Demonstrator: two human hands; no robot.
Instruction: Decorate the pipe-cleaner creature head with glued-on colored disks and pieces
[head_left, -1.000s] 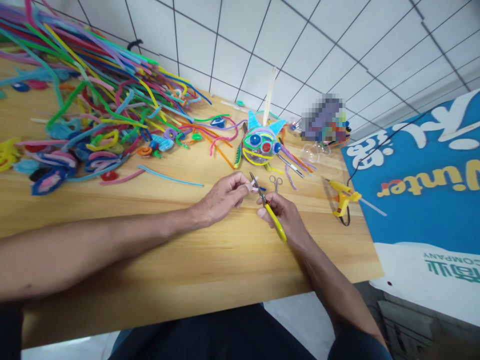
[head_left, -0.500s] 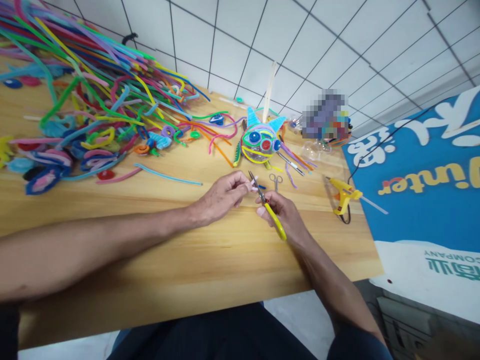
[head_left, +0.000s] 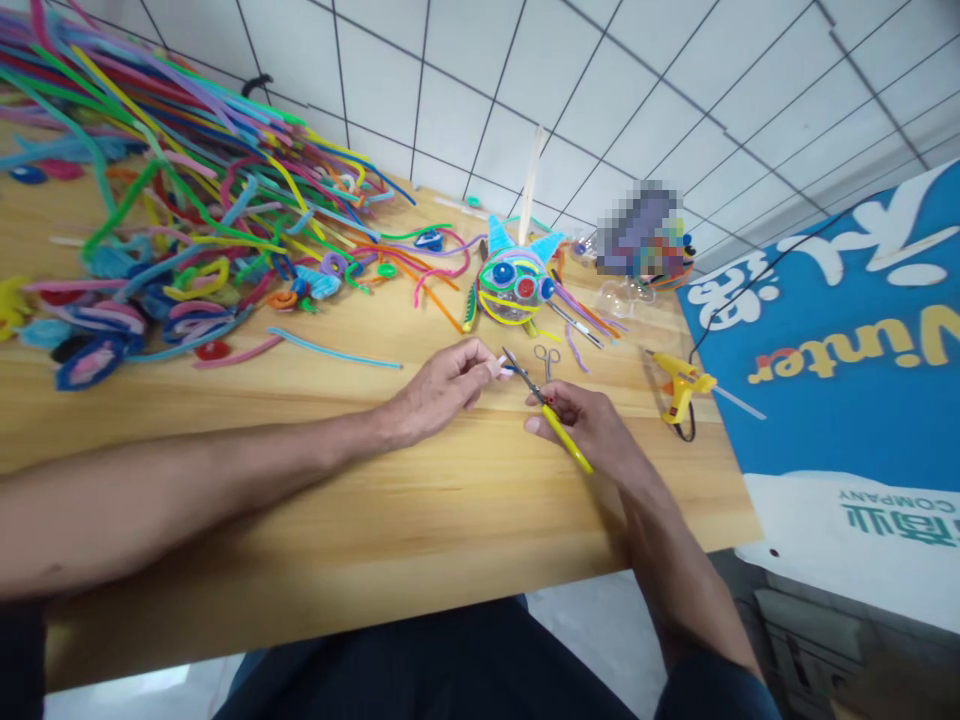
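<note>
My left hand (head_left: 454,390) pinches a small pale piece (head_left: 504,365), white or pinkish, that looks like a short bit of pipe cleaner. In my right hand (head_left: 581,420) are yellow-handled pliers or cutters (head_left: 564,437), their dark metal tips pointing up and left beside the pale piece. Between the tips and the piece I cannot make out any contact. Small scissors (head_left: 547,360) lie on the table just beyond the tool. Behind them stands a round creature figure (head_left: 512,295) with blue pointed ears, blue and red eyes and yellow strips.
Many coloured pipe cleaners (head_left: 247,130) and shaped pieces spread over the left of the wooden table (head_left: 420,510). A single blue pipe cleaner (head_left: 334,350) lies near my left hand. On the right are a yellow glue gun (head_left: 682,385), clear plastic balls (head_left: 622,297) and a blue printed board (head_left: 832,350).
My right hand has drawn back a little to the right with the yellow-handled tool, away from the pale piece. My left hand stays nearly still. The view has shifted slightly.
</note>
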